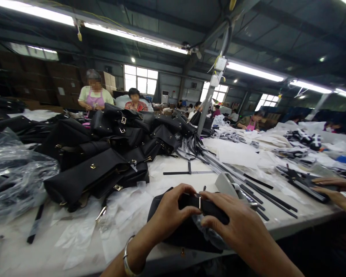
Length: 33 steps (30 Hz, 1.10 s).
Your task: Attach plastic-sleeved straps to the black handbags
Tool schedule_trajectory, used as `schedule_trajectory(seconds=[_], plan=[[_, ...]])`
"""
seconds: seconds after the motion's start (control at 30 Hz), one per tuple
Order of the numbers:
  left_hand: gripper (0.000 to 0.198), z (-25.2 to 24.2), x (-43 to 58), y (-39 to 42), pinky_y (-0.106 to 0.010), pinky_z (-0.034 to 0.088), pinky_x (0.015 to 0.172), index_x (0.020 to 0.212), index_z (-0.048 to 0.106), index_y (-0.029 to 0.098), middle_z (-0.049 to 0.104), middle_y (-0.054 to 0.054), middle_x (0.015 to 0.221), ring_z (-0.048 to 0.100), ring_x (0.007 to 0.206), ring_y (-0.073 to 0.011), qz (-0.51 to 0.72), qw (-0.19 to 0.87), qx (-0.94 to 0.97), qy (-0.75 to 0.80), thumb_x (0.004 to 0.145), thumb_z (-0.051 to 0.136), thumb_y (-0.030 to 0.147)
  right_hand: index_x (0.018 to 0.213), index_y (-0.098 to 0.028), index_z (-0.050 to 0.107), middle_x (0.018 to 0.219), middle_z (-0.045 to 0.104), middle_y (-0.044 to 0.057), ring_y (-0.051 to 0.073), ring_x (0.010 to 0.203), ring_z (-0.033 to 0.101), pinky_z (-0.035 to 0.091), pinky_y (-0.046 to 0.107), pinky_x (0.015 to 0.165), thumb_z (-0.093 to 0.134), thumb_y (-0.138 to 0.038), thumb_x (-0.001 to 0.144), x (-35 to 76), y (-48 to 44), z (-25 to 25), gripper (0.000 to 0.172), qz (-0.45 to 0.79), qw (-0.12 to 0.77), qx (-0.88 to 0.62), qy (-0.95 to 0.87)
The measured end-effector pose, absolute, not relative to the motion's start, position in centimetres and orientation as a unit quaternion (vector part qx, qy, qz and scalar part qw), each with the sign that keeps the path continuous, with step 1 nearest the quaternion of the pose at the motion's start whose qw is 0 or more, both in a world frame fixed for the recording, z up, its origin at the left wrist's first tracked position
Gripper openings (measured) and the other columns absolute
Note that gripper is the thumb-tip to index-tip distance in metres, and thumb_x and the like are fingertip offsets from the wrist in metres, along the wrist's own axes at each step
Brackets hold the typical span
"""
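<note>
At the table's near edge lies a black handbag (pixel 187 234), partly covered by my forearms and hands. A strap (pixel 215 209) with a narrow metal buckle (pixel 200 202) runs across its top. My left hand (pixel 175 206) is closed on the strap, thumb and fingers just left of the buckle. From the other side, my right hand (pixel 232 215) grips the strap right of the buckle. Clear plastic wrap (pixel 212 232) shows under my right thumb. Behind my right hand stands a pale tape dispenser (pixel 226 184), its lower part hidden.
Black bags (pixel 86 173) with gold-coloured fittings are heaped at left, beside crumpled clear plastic (pixel 17 177). Black strips (pixel 272 200) lie at right. A metal post (pixel 207 109) rises mid-table. At the right edge, another person's hands (pixel 333 190) touch a black piece. Several people work farther back.
</note>
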<state>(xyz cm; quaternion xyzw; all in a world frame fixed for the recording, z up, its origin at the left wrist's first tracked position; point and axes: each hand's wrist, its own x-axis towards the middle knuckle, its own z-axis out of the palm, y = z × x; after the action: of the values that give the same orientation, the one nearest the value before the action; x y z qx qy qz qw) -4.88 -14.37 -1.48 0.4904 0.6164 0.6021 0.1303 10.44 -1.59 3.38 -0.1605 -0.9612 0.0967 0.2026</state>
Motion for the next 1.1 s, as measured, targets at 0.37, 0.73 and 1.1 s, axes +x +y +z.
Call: schedule_trajectory(seconds=[0.37,0.73,1.1], plan=[[0.049,-0.5,-6.7,-16.0,-0.027,0.047,0.093,0.122,0.063,0.026,0.074,0.0,0.109,0.067,0.102,-0.0193,0.53,0.178,0.557,0.614,0.076,0.077,0.016,0.11,-0.028,0.072,0.108,0.075,0.006,0.027,0.094,0.071,0.054,0.037,0.082,0.066,-0.037,0.086,9.5,-1.1,2.6,0.027,0.145,0.165,-0.115,-0.969],[0.035,-1.2,-7.9,-14.9,-0.027,0.055,0.087,0.107,0.073,0.027,0.077,-0.001,0.105,0.072,0.097,-0.0219,0.478,0.124,0.572,0.655,0.072,0.077,0.021,0.1,-0.026,0.07,0.094,0.073,0.002,0.022,0.089,0.066,0.047,0.031,0.08,0.066,-0.03,0.077,9.1,-2.3,2.1,0.023,0.219,0.219,-0.16,-0.937],[0.028,-4.5,-11.8,-15.4,-0.029,0.06,0.088,0.099,0.078,0.032,0.078,-0.001,0.105,0.074,0.096,-0.0253,0.446,0.005,0.591,0.673,0.072,0.079,0.038,0.097,-0.023,0.068,0.087,0.073,-0.002,0.015,0.077,0.065,0.046,0.022,0.072,0.064,-0.027,0.077,9.9,-0.3,1.7,0.02,0.289,0.266,-0.192,-0.899]])
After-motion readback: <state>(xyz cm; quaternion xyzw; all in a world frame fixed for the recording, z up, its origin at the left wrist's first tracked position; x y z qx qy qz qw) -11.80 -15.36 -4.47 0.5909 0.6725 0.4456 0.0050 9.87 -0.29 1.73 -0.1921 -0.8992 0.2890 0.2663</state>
